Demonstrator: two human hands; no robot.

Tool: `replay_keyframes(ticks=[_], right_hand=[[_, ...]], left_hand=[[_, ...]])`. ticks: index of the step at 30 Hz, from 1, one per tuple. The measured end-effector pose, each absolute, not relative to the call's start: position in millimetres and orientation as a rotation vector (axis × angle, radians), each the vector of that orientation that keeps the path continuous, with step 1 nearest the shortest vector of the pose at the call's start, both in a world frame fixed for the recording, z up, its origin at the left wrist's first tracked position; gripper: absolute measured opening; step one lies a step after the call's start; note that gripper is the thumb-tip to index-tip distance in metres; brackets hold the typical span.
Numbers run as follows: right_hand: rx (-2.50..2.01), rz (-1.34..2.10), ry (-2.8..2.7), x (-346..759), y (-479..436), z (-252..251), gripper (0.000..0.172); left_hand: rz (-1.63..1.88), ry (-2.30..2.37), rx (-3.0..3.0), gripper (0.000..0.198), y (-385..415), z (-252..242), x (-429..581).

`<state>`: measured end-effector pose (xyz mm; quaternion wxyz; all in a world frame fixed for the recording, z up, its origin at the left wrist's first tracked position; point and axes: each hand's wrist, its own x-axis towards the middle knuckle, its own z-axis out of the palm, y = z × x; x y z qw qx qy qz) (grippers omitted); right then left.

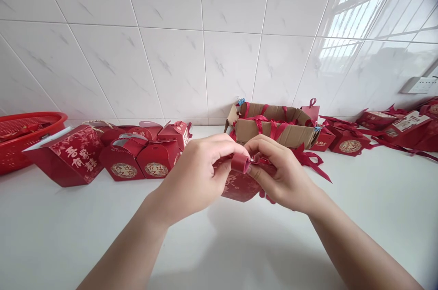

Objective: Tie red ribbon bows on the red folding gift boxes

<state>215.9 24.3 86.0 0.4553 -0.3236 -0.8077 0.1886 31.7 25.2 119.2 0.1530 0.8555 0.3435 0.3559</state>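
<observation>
A red gift box [241,189] with pale printed characters is held in front of me, just above the white counter. A glossy red strap loop [240,163] stands up at its top. With bent fingers and thumb, my left hand [201,171] is closed on the left side of that loop. My right hand [280,171] is closed too, its thumb and fingertips pinching the strap's right end, where a small shiny spot shows. Both hands cover much of the box's top, so its closure is hidden. Dark red ribbon [313,161] trails out behind my right hand.
An open cardboard box [280,131] draped with red ribbons stands behind my hands. More red gift boxes [123,157] line the left side, beside a red plastic basket [51,119]. Ribboned boxes [349,139] sit at the right. A tiled wall [171,66] bounds the counter [191,253].
</observation>
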Motion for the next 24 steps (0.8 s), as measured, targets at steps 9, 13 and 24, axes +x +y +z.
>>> replay_keyframes(ticks=[9,13,24], right_hand=[[-0.852,0.433,-1.939,216,27,86,0.011],[-0.840,0.335,-1.900,216,30,84,0.013],[-0.840,0.143,-1.800,213,37,81,0.013]], left_hand=[[1.115,1.011,2.422,0.025,30,113,36],[1.184,0.992,2.424,0.024,34,111,38],[1.206,0.948,2.363,0.025,41,107,40]])
